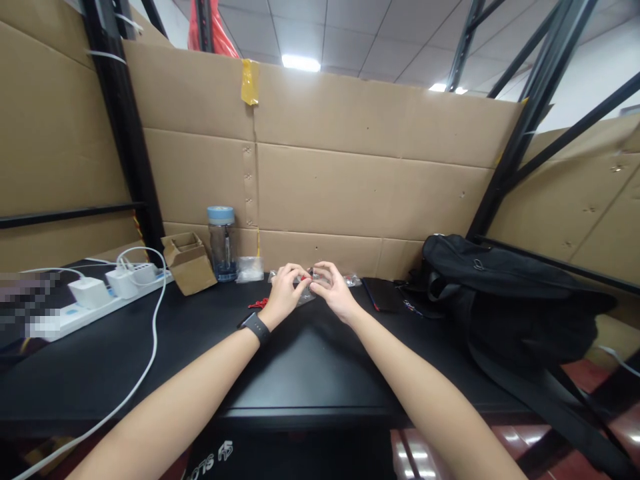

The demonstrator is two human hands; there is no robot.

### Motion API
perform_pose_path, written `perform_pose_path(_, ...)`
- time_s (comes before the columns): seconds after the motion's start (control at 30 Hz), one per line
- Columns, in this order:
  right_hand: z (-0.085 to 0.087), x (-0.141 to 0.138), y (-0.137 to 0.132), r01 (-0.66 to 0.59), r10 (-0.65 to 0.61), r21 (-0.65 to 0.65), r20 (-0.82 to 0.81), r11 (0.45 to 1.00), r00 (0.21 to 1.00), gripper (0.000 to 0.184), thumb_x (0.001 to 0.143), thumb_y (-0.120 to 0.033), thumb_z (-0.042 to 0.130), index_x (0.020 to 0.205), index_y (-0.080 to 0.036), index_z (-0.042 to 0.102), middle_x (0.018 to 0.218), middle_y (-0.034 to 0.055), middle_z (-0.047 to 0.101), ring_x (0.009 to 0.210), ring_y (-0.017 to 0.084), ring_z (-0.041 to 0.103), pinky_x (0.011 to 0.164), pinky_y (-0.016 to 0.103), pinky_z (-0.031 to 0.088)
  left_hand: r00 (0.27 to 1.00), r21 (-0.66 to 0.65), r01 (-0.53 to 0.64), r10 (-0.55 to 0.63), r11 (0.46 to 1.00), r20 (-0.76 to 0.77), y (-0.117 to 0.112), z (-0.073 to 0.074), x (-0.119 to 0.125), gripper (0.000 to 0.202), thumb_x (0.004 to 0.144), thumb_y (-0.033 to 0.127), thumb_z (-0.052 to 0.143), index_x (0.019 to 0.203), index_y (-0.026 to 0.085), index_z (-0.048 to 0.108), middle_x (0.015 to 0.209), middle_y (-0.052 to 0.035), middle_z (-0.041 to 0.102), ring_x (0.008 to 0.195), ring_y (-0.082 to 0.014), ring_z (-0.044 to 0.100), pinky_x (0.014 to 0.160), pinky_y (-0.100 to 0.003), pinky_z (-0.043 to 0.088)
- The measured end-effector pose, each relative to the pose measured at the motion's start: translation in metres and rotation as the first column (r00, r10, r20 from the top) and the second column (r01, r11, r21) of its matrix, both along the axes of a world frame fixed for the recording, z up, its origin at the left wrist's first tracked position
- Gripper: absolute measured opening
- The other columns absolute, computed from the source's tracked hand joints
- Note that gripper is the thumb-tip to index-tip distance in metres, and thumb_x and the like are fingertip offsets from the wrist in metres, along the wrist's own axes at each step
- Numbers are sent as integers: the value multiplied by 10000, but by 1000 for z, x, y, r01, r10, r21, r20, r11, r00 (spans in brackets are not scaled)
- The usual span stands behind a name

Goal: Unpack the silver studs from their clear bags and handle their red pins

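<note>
Both my arms reach out over a black table point(300, 360). My left hand point(286, 288), with a black watch on its wrist, and my right hand point(333, 288) meet at the far middle of the table. Their fingers are pinched together on a small clear plastic bag point(306, 293) with something red at its top. A small red piece point(258, 304) lies on the table just left of my left hand. More clear bags point(249, 269) lie behind, against the cardboard wall.
A blue-lidded water bottle point(223, 243) and a small open cardboard box point(189, 263) stand at the back left. A white power strip point(95, 300) with chargers and a trailing white cable lies left. A black bag point(500, 293) fills the right; a dark phone point(383, 294) lies beside it.
</note>
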State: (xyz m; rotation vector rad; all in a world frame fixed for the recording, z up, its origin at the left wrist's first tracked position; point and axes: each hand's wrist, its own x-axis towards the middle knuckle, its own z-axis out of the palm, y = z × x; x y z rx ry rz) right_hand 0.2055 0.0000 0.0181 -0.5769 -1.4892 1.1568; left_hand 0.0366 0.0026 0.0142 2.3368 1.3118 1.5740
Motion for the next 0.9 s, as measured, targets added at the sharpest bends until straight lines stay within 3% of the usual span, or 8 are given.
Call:
perform_pose_path(0.2, -1, -2, 0, -23, 23, 13, 16, 1000, 1000, 563, 691, -292, 822, 1150, -287, 496, 1223, 49, 579, 1037, 170, 642, 1026, 392, 471, 995, 9, -58, 58, 998, 77, 2, -3, 1, 133, 907, 322, 633, 897, 235, 733, 1027, -47, 681, 1015, -223, 601, 955, -393, 439)
perform_pose_path(0.33, -2, 0, 6, 3, -4, 22, 34, 1000, 999, 549, 695, -308, 812, 1140, -281, 490, 1227, 53, 579, 1019, 174, 650, 1000, 392, 485, 998, -11, -52, 52, 999, 19, 11, 4, -10, 190, 943, 344, 564, 936, 231, 717, 1044, -55, 704, 1035, -221, 621, 937, -371, 439)
perform_pose_path(0.43, -4, 9, 16, 82, -83, 16, 81, 997, 993, 545, 695, -316, 807, 1132, -274, 483, 1200, 50, 583, 984, 174, 654, 961, 394, 499, 987, -65, -104, 95, 992, -127, 20, 11, -34, 213, 957, 325, 511, 1012, 245, 701, 1071, -53, 724, 1021, -225, 641, 906, -361, 427)
perform_pose_path(0.53, -6, 19, 23, 134, -134, 8, 147, 991, 980, 546, 702, -331, 794, 1139, -276, 471, 1199, 50, 586, 951, 176, 647, 894, 388, 522, 909, -206, -153, 56, 966, -413, 29, 14, -65, 174, 880, 336, 589, 867, 253, 741, 943, -43, 757, 953, -250, 667, 837, -337, 418)
perform_pose_path(0.67, -6, 23, 25, 167, -167, 15, 212, 986, 963, 531, 720, -337, 774, 1149, -278, 468, 1208, 54, 583, 925, 181, 642, 814, 368, 533, 822, -463, -57, -222, 884, -524, 38, 12, -88, 145, 749, 329, 693, 807, 224, 774, 801, -19, 749, 746, -182, 665, 701, -251, 425)
perform_pose_path(0.8, -4, 21, 23, 138, -144, 45, 220, 989, 965, 531, 715, -313, 773, 1152, -281, 473, 1191, 46, 577, 923, 163, 638, 849, 358, 517, 744, -521, 118, -423, 845, -518, 34, 13, -84, 210, 701, 270, 711, 891, 248, 798, 850, -12, 741, 782, -166, 648, 743, -229, 449)
perform_pose_path(0.9, -4, 20, 21, 113, -121, 48, 230, 992, 966, 529, 717, -315, 771, 1151, -278, 472, 1194, 46, 568, 907, 154, 639, 865, 364, 511, 693, -532, 191, -497, 825, -522, 28, 13, -75, 167, 731, 239, 685, 827, 290, 812, 880, -22, 732, 823, -176, 636, 796, -249, 450)
